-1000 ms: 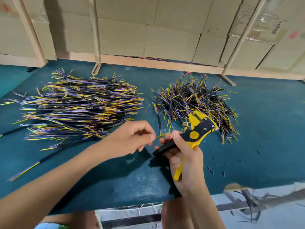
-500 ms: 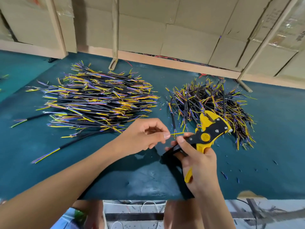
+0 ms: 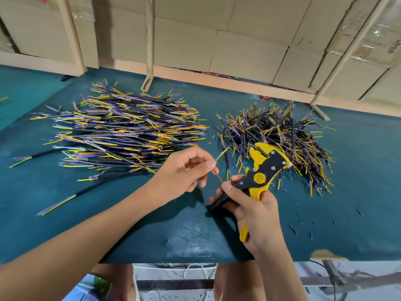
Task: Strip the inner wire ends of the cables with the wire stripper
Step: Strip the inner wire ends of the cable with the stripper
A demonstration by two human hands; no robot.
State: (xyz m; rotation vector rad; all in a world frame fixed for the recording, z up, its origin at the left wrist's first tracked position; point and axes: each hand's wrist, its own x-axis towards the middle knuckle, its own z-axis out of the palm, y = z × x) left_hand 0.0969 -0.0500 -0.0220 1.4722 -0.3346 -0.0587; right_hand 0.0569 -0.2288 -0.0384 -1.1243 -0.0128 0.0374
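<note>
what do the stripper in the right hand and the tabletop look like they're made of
Wire stripper: likely metal jaws under glossy yellow and matte black plastic, judging by bright rivets and moulded grips. Tabletop: seemingly a teal rubber or vinyl mat, with a soft sheen and small nicks.

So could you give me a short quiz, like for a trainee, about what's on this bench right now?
1. True or false: the yellow-and-black wire stripper is gripped by the right hand.
2. What does the left hand pinch? A) a thin yellow inner wire B) a cardboard box C) a screwdriver
3. Fill in: the bigger, neater pile of black cables lies on the ____ side of the teal table mat.

Key: 1 true; 2 A; 3 left.
</note>
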